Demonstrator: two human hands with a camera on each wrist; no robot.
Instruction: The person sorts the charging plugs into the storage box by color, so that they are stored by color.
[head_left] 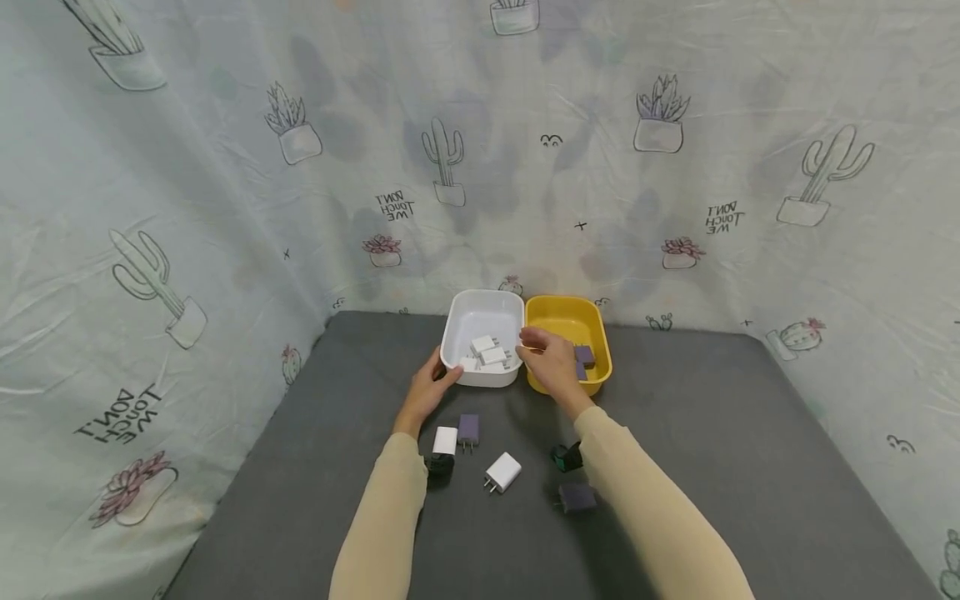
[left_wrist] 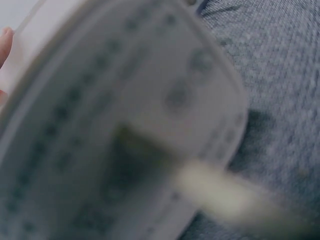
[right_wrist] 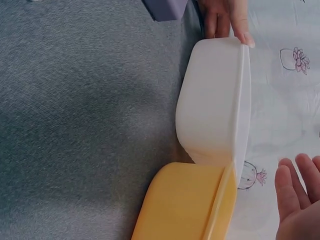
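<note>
My left hand [head_left: 425, 390] grips the near left corner of a white plastic bin [head_left: 486, 379], thumb over its rim and fingers along the outer wall. Inside lie several white charger plugs [head_left: 492, 357]. Against its right side stands a yellow bin [head_left: 564, 310] with purple charger plugs [head_left: 584, 356], partly hidden by my right hand [head_left: 551, 364]. That hand hovers over where the bins meet, its fingers loosely bent and holding nothing in the right wrist view. A white charger plug [left_wrist: 165, 75] with printed text looms blurred in the left wrist view.
On the grey table [head_left: 720, 450], nearer me, lie a white charger plug [head_left: 445, 440], a purple one [head_left: 468, 428], another white one [head_left: 503, 472] and a dark purple one [head_left: 577, 497]. A cactus-print curtain [head_left: 517, 192] hangs behind the bins and along the sides.
</note>
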